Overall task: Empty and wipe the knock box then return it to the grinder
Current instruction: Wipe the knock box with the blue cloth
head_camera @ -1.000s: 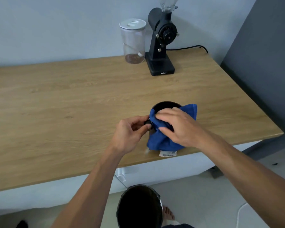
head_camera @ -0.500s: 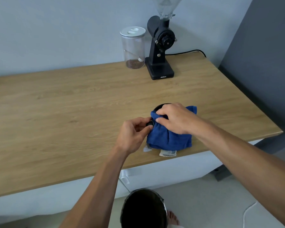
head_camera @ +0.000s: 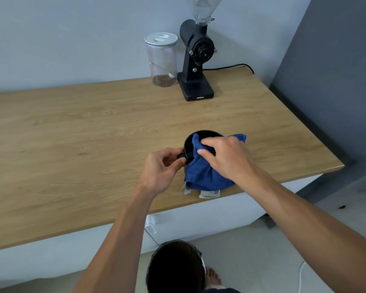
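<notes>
A small black round knock box (head_camera: 189, 142) stands on the wooden table (head_camera: 72, 144) near its front edge. My left hand (head_camera: 161, 168) pinches the short handle on the box's left side. A blue cloth (head_camera: 205, 176) is draped over the near rim and tucked into the box, and my right hand (head_camera: 226, 155) presses it inside with the fingers. The cloth's white labels hang at the table's front edge. The black grinder (head_camera: 195, 60) stands at the back of the table, its base bare.
A clear jar (head_camera: 161, 60) with a white lid and some coffee at its bottom stands left of the grinder. A black power cord (head_camera: 230, 66) runs right from the grinder. A dark round bin (head_camera: 175, 267) sits on the floor below the table edge, beside a bare foot.
My right hand has shifted right and back inside the box with the cloth, so more of the left rim and inside shows. My left hand keeps its hold on the handle.
</notes>
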